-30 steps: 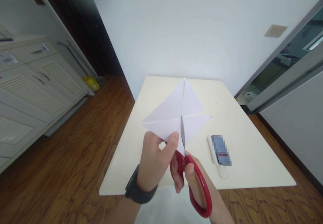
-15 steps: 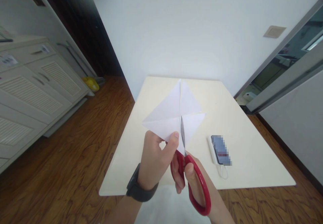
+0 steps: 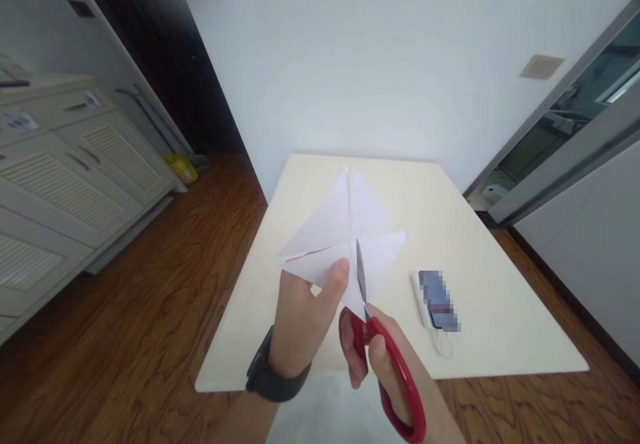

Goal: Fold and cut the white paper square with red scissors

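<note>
A white sheet of paper (image 3: 325, 224) is held up over the table, one corner pointing at me. Slits run inward from its corners toward the middle. My left hand (image 3: 307, 307) pinches the near left part, thumb on top and fingers hidden underneath. Red-handled scissors (image 3: 400, 371) are in my right hand (image 3: 387, 347), thumb through one loop and fingers through the other. Their upper blade lies over the paper along the near slit, its tip close to the sheet's middle. The lower blade is hidden beneath the paper.
A phone (image 3: 439, 301) lies on a white device with a looped cord, right of my hands on the cream table (image 3: 490, 311). A wall (image 3: 380, 64) rises behind the table. White cabinets (image 3: 75, 157) stand at the left.
Both hands, the paper and the scissors have shifted slightly toward me. The paper's left slit now gapes wider. The blade remains along the near slit.
</note>
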`<state>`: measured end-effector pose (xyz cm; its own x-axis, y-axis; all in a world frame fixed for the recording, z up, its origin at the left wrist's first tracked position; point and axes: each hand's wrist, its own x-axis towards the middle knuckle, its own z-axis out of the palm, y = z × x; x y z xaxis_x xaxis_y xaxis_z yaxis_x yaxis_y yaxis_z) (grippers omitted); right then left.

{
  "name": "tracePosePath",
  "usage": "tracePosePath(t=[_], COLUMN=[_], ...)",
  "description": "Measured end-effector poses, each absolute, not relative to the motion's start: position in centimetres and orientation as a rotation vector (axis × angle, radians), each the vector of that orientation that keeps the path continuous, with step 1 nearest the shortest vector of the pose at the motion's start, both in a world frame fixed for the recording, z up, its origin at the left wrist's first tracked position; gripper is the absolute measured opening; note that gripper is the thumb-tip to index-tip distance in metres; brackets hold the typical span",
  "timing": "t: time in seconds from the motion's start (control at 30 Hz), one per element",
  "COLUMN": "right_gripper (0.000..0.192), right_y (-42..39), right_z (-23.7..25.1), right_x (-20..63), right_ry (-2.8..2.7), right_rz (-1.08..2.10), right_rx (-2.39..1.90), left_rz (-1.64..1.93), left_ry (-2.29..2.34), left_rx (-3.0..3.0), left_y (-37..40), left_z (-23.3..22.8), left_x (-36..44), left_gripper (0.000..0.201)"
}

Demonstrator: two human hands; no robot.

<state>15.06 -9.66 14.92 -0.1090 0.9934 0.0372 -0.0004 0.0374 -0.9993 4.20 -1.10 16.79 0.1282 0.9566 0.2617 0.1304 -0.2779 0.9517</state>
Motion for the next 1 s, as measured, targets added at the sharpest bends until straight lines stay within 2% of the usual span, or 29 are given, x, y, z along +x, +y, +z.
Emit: tracePosePath(t=[0.17,0.6,1.0], right_gripper=[0.045,0.049,0.039], right_y=[-9.48,-9.72,-9.73], right_z=[14.95,15.14,15.50], right_x=[14.71,14.98,15.16], right_ry=[-1.316,-1.282,-1.222], right_rz=[1.170,1.208,1.294], right_rx=[-1.136,-1.156,-1.141], left_rz=[1.218,1.213,1.230], left_ry=[1.074,1.082,1.102], left_rx=[1.581,1.523,1.523], left_y=[-1.18,-1.23,-1.02], left_z=[16.79,16.71,16.81], left_x=[4.01,4.09,4.36], left_gripper=[0.031,0.031,0.029])
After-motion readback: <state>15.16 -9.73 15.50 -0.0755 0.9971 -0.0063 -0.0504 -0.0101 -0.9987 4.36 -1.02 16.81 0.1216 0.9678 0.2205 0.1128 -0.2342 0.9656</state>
